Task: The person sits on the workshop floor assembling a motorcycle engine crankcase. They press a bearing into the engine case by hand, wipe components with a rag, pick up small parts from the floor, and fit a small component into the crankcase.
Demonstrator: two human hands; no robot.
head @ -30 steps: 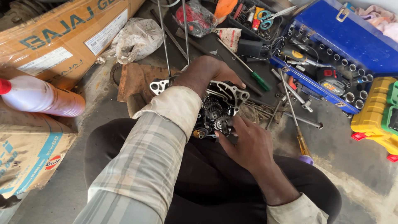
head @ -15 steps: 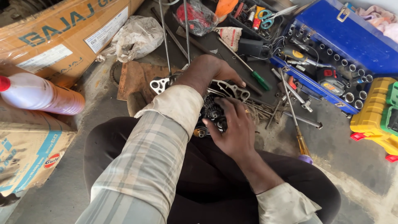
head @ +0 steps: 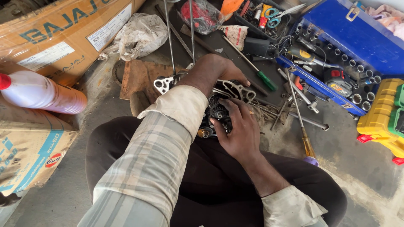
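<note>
The engine casing [head: 219, 105], a grey metal part with dark gears showing inside it, sits on the floor just in front of the person's crossed legs, near the middle of the scene. The left hand [head: 212, 71] lies over its far side, palm down, fingers curled loosely around the casing's upper edge and touching it; how tightly it grips cannot be told. The right hand [head: 237, 126] rests on the near right side of the casing, fingers [head: 227, 105] partly spread and bent, their tips pressing on the gears, with nothing pinched between them. Two thin metal rods [head: 170, 38] rise from the far left of the casing toward the far edge. To the right, a green-handled screwdriver [head: 261, 77] lies just beside the casing, and a long screwdriver [head: 301, 122] lies farther right on the floor. A blue socket case [head: 357, 38] stands open at the far right, and a white bottle with a red cap [head: 42, 92] lies well apart at the left, against a cardboard box [head: 59, 33].
</note>
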